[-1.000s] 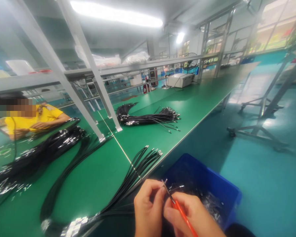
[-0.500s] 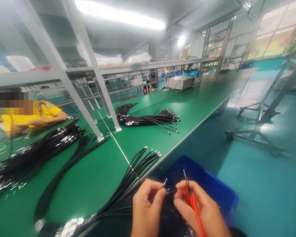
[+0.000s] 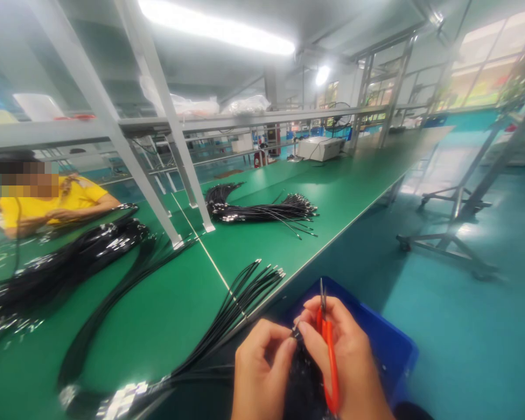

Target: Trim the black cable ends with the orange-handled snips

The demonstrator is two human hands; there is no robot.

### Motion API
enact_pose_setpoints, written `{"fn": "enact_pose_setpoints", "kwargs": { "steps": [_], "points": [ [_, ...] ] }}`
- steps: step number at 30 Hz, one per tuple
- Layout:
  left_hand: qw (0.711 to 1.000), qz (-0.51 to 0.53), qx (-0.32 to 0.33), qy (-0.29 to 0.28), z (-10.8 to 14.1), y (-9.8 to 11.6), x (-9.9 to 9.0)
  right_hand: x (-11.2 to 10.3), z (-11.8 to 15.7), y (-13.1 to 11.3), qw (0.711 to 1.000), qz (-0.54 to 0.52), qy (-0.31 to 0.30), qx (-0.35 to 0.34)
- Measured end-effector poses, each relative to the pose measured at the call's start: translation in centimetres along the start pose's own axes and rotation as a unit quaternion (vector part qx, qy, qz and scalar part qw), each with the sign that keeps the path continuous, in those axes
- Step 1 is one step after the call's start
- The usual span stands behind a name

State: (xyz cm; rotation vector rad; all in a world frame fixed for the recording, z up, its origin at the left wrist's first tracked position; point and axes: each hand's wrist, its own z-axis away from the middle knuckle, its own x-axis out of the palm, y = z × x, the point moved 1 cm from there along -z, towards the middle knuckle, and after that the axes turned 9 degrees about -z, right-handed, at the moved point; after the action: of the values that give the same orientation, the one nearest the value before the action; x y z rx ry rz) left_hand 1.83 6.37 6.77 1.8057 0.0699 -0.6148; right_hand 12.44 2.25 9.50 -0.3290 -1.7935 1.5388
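My left hand [image 3: 265,364] is closed, pinching the end of a thin black cable [image 3: 296,334] between thumb and forefinger. My right hand [image 3: 343,350] is wrapped round a pair of orange-handled scissors [image 3: 331,356], whose narrow metal blades point up. Its thumb and forefinger meet the same cable end, close against the left fingertips. Both hands are above a blue bin [image 3: 387,353] beside the table. To their left, a bundle of black cables [image 3: 227,309] with metal tips reaches over the table edge.
The green table [image 3: 157,326] carries another cable bundle [image 3: 262,211] and a large heap of black cables [image 3: 79,256]. Metal shelf posts [image 3: 188,146] rise from it. A person in yellow [image 3: 76,198] sits across at the left. A wheeled metal frame [image 3: 450,227] stands on the floor at right.
My right hand has moved left and up to the left fingertips, so that both now meet at the cable end. The scissors have moved with it and stand more upright.
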Motion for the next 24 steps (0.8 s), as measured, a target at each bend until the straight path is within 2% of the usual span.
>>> {"fn": "enact_pose_setpoints", "kwargs": {
  "steps": [7, 12, 17, 21, 24],
  "points": [
    [1.0, 0.021, -0.014, -0.01, -0.1, -0.4, -0.1, -0.5, -0.5, 0.5, 0.999, 0.031, -0.007, -0.013],
    [0.993, 0.107, -0.06, 0.0, -0.2, -0.2, -0.2, -1.4, -1.1, 1.4, 0.997, 0.07, -0.025, 0.016],
    [0.983, 0.161, -0.076, 0.051, -0.4, -0.1, -0.5, -1.8, 0.3, 1.8, 0.988, 0.089, -0.095, 0.087],
    [0.988, 0.13, -0.06, 0.051, -0.5, -0.5, -1.0, -1.4, 2.1, 1.2, 0.957, 0.077, -0.173, 0.218],
    [0.993, 0.107, -0.037, 0.044, -0.4, -0.7, -1.2, -1.0, 2.2, 0.7, 0.943, 0.097, -0.204, 0.244]
  ]
}}
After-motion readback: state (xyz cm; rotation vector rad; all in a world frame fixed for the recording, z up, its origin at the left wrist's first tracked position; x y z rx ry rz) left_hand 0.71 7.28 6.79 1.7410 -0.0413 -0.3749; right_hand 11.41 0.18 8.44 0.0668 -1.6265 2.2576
